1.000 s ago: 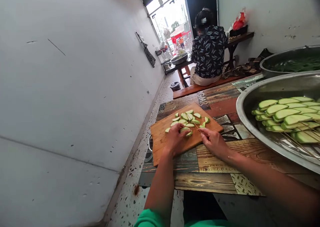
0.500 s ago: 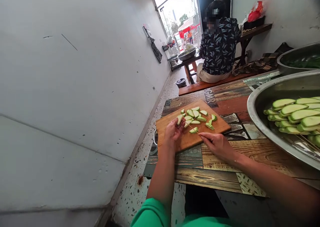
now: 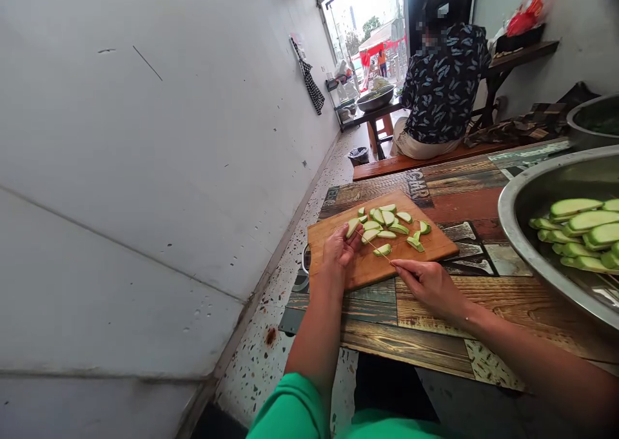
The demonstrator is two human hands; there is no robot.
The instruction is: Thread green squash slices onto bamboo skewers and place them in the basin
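My left hand is closed around a pale zucchini slice with a green rim, above the left part of a wooden cutting board. Between thumb and fingers, my right hand pinches the near end of a thin wooden skewer. The skewer's far end reaches the slice in my left hand; whether it has pierced the slice I cannot tell. Several cut zucchini pieces lie scattered on the board just beyond my hands.
On the right stands a large metal basin with many long zucchini slices. Behind it is another metal bowl. A co-worker sits on a bench beyond the table. A white wall rises on the left.
The view has shifted, so the scene sits slightly further right. Both hands keep their holds on the zucchini slice and the skewer, with little visible movement between them.
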